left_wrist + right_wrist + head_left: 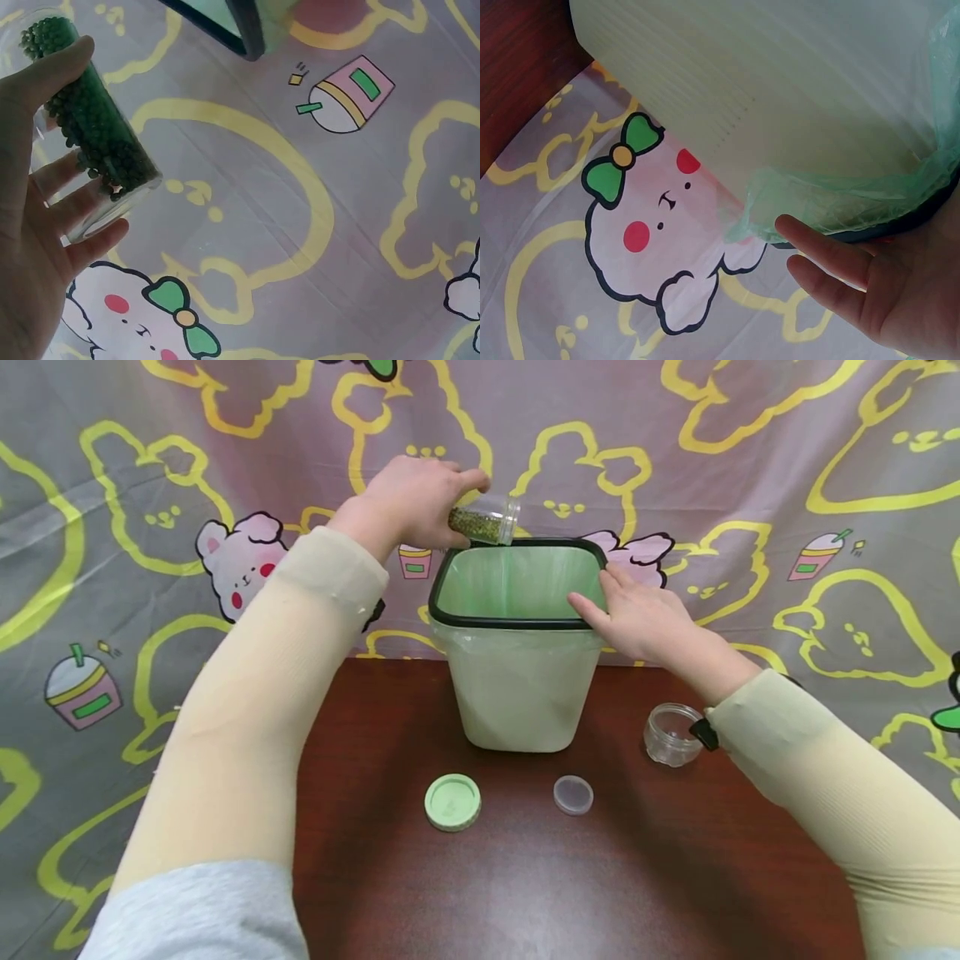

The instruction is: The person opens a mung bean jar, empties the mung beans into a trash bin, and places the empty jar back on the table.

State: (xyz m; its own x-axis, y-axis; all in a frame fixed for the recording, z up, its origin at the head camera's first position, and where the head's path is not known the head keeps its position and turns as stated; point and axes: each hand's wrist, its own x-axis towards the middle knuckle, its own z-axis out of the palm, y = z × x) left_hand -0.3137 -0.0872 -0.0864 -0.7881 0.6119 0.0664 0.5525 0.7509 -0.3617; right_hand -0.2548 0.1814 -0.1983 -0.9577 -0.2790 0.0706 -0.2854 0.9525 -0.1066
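My left hand (pixel 423 497) grips a clear jar (pixel 510 520) part-filled with small green beans (pixel 112 146) that look like mung beans. The jar lies nearly level, its uncapped mouth turned right at the back left of the bin's rim. Below it stands a pale trash bin (pixel 521 693) with a black rim ring and a thin green bag (pixel 480 585) lining it. On the bin's right side, my right hand (pixel 641 614) holds the rim, thumb over the inner edge and fingers outside. The right wrist view shows two fingers (pixel 832 259) beside the folded-over bag.
In front of the bin, a light green lid (pixel 453 802) and a small translucent lid (pixel 573 795) lie on the dark wooden table (pixel 510 893). A clear open jar (pixel 671 739) stands right of the bin, near my right sleeve. A patterned cloth (pixel 847 610) hangs close behind.
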